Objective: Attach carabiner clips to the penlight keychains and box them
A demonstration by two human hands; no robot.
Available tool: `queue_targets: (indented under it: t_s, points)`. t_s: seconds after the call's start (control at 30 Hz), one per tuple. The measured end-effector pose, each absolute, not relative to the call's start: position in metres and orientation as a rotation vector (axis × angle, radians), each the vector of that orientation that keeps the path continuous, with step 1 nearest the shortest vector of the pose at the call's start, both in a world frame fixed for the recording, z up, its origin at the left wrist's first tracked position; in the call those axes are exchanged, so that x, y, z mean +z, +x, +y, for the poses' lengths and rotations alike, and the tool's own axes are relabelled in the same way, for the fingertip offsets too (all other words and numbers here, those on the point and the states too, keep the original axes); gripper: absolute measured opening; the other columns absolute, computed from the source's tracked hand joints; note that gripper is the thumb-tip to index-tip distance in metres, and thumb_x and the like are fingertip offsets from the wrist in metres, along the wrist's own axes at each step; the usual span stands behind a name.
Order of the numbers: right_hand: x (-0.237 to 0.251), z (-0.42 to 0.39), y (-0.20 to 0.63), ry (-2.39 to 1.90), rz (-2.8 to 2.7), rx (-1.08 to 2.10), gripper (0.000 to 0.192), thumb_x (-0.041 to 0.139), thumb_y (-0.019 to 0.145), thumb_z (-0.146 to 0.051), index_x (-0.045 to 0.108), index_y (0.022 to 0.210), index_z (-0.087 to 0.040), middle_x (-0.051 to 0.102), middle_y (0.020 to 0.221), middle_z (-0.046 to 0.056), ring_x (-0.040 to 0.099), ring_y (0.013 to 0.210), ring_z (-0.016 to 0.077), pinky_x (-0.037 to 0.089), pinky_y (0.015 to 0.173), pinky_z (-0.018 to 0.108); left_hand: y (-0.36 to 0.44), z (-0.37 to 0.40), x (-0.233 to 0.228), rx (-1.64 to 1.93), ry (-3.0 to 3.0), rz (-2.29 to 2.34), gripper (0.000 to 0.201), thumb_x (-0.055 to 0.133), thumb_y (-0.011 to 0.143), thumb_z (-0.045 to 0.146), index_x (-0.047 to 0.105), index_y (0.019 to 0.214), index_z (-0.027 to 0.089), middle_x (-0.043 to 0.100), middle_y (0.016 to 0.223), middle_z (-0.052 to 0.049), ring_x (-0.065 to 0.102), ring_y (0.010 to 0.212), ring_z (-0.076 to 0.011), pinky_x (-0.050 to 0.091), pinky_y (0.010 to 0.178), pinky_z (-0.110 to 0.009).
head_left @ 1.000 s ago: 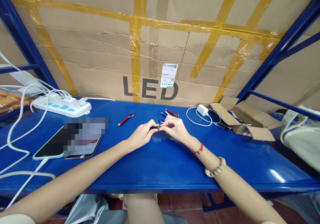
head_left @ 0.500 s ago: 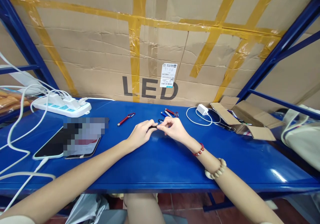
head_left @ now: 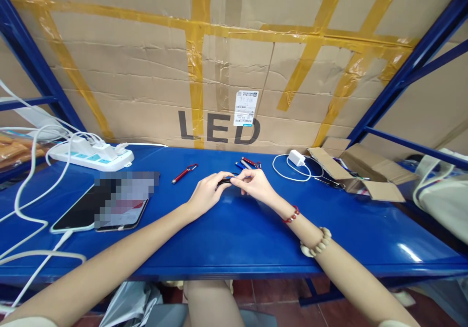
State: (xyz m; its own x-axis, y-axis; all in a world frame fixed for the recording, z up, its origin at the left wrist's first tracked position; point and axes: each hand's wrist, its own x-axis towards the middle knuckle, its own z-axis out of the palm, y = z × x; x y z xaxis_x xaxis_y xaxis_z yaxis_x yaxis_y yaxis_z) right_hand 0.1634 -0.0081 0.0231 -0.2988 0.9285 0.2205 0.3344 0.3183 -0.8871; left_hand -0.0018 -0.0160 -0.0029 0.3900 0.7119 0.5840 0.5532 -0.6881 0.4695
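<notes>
Tabletop (head_left: 256, 239) carton (head_left: 370, 168) seemingly holds oddments (head_left: 343, 164), hands (head_left: 205, 194) something black (head_left: 224, 181).

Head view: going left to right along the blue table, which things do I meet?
Power strip → lone red stick with clip → left hand → small black piece → right hand → white charger plug → open cardboard box.

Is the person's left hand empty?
No, the left hand holds a small black object between its thumb and fingers.
</notes>
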Motion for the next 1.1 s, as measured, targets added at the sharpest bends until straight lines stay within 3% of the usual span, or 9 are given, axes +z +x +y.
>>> queue_targets:
  t_s: [0.37,0.6,0.73,0.9,1.1]
  points:
    - [0.025,-0.004,0.168,-1.084,-1.780,1.049,0.034,0.061,0.063,-0.046,0.061,0.063,-0.013,0.050,0.043,-0.001,0.045,0.038,0.0069,0.034,0.036,0.016,0.001,-0.015,-0.001,1.204,2.405,1.147,0.018,0.042,0.083,0.023,0.052,0.098,0.021,0.059,0.099,-0.001,0.054,0.091,-0.0155,0.041,0.080,-0.026]
    - [0.026,-0.001,0.172,-1.047,-1.817,1.002,0.031,0.059,0.066,-0.043,0.063,0.072,-0.013,0.053,0.051,0.000,0.047,0.040,0.0065,0.035,0.036,0.016,0.002,-0.020,0.003,1.158,2.395,1.182,0.018,0.038,0.085,0.024,0.050,0.098,0.022,0.059,0.094,0.001,0.056,0.083,-0.0144,0.040,0.070,-0.023]
    - [0.027,-0.002,0.172,-0.921,-1.869,0.883,0.030,0.061,0.067,-0.039,0.064,0.084,-0.015,0.059,0.073,0.003,0.049,0.043,0.0059,0.040,0.038,0.019,0.001,-0.020,0.004,1.118,2.375,1.203,0.017,0.037,0.085,0.025,0.049,0.098,0.023,0.059,0.088,0.002,0.055,0.077,-0.0136,0.039,0.065,-0.021]
    - [0.028,-0.001,0.176,-0.790,-1.974,0.755,0.022,0.062,0.067,-0.035,0.067,0.081,-0.019,0.055,0.080,0.003,0.049,0.045,0.0051,0.046,0.044,0.021,0.000,-0.020,0.006,1.044,2.384,1.148,0.019,0.031,0.087,0.024,0.049,0.083,0.021,0.053,0.068,0.004,0.051,0.061,-0.0109,0.036,0.060,-0.020]
    - [0.023,0.003,0.178,-0.667,-1.988,0.849,0.012,0.064,0.066,-0.028,0.068,0.071,-0.017,0.052,0.074,0.002,0.049,0.049,0.0059,0.048,0.043,0.021,-0.002,-0.022,0.005,0.959,2.367,1.024,0.018,0.029,0.088,0.026,0.046,0.090,0.020,0.054,0.074,0.003,0.050,0.064,-0.0109,0.035,0.059,-0.020]
